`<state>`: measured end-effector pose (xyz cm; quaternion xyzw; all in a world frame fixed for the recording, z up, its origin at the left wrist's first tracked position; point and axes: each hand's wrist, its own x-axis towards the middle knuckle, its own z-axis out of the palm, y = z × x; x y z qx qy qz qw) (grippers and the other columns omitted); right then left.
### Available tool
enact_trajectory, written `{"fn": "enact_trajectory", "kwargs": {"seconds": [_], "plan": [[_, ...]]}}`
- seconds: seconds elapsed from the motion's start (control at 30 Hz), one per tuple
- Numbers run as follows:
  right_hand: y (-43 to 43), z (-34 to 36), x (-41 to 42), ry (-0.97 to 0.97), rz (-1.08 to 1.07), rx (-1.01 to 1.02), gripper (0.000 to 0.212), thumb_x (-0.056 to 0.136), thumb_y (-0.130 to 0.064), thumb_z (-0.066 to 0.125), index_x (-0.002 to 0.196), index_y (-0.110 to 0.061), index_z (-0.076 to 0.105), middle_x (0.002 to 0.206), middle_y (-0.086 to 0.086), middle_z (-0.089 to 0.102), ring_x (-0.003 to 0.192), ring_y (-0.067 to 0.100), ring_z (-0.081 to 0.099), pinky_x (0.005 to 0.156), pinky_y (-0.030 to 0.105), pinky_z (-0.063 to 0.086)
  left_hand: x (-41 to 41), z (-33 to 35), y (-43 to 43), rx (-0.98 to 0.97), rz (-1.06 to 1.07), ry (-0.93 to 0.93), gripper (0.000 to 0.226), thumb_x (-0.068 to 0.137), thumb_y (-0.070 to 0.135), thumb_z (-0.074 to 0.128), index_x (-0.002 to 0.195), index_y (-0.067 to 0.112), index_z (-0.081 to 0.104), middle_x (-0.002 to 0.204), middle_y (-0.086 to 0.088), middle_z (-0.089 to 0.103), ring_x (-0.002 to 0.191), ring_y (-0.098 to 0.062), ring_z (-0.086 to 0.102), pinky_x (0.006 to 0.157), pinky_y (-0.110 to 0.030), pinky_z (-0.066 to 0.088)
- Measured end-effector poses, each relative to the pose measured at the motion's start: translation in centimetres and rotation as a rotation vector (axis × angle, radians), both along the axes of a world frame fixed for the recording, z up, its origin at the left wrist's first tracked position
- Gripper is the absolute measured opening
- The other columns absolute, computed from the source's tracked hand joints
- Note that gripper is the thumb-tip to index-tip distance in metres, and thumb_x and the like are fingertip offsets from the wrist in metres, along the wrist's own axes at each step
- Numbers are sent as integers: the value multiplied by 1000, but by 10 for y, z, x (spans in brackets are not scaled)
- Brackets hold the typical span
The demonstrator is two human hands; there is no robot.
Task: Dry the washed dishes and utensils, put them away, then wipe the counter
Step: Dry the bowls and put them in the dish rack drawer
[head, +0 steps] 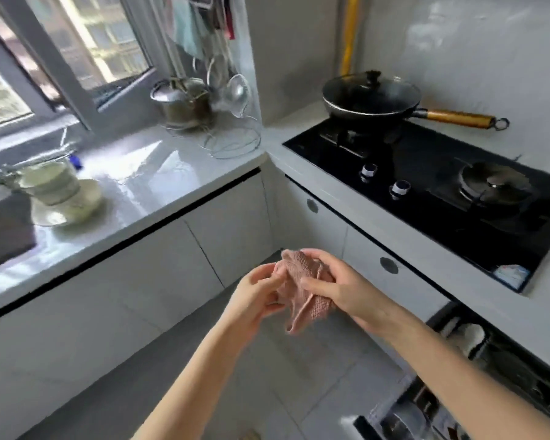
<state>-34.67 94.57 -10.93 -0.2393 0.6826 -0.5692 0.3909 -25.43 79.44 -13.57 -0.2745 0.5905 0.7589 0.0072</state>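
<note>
Midair, the left hand point(257, 295) and right hand point(332, 285) both grip a bunched, pink waffle-knit cloth point(299, 293).

No text, brand or number is showing clearly enough to read. A small pale sticker point(511, 275) is sitting on the near corner of the black hob point(426, 198), and whatever is printed on it is coming through too blurred to make out.
</note>
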Motion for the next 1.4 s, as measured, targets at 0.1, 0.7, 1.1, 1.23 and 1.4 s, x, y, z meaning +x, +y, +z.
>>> {"fn": "enact_trajectory", "kwargs": {"seconds": [0.1,0.7,1.1,1.23,1.4], "plan": [[-98,15,19,120,102,-23,38,95,-17,57,128,-35,49,101,-3,64,89,4,63,81,24,52,32,20,-85,-109,201,30,20,90,15,61,109,8,63,87,-11,71,77,-26,65,77,-38,57],[-485,34,27,346,213,-124,22,89,-2,61,102,-19,64,94,0,69,87,15,67,67,24,54,101,32,-450,-201,770,-148,21,94,22,53,112,10,53,94,-4,55,90,-21,57,80,-38,53],[-709,23,-82,207,271,-34,25,90,7,55,108,-9,62,76,19,66,44,9,58,36,19,40,24,-11,-706,-524,719,-732,31,79,33,62,90,6,50,77,-8,60,50,-20,51,45,-20,39],[-748,13,-95,167,312,18,28,90,6,56,109,-13,62,84,16,65,47,5,59,37,20,42,14,-16,-741,-673,371,-1001,14,74,24,62,76,12,56,73,-1,59,62,-19,56,49,-19,37],[-767,5,-97,155,308,50,28,89,7,56,106,-14,63,83,11,64,47,2,58,37,19,41,2,-5,-755,-805,47,-1124,17,80,12,49,64,14,54,61,0,64,45,-10,54,59,-19,48]]}}
